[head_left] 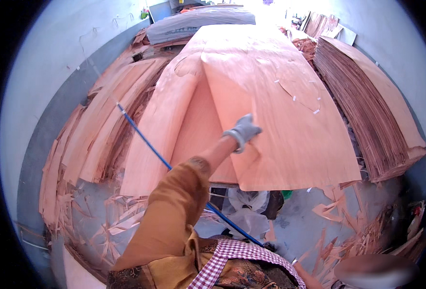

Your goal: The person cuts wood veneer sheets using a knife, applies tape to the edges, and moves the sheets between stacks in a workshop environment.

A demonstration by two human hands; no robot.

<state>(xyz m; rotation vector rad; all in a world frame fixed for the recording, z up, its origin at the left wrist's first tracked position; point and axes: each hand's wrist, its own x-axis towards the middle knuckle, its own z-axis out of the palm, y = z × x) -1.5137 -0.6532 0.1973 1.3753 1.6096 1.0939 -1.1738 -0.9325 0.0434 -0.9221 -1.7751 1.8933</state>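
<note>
My left hand point(244, 133), in a grey glove, reaches out over a large stack of thin pinkish wood veneer point(299, 144). Its fingers look curled at a raised, bent flap of the top veneer sheet point(228, 94), though motion blurs them. Left of that flap, a long wedge of the layer below point(193, 125) lies exposed. A long blue pole point(145, 139) slants from the upper left, under my left arm, down to my waist. My right hand is mostly hidden by the checked apron; its wrist point(296, 263) points toward the pole's lower end, where the hand appears closed around it.
Thick veneer piles stand at the right point(367, 106) and the left point(107, 115) of the stack. Behind it lies a plastic-covered pile point(198, 24). Torn veneer scraps point(338, 207) litter the floor. Clear plastic point(246, 207) shows below the stack's near edge. A blurred rounded shape sits at lower right.
</note>
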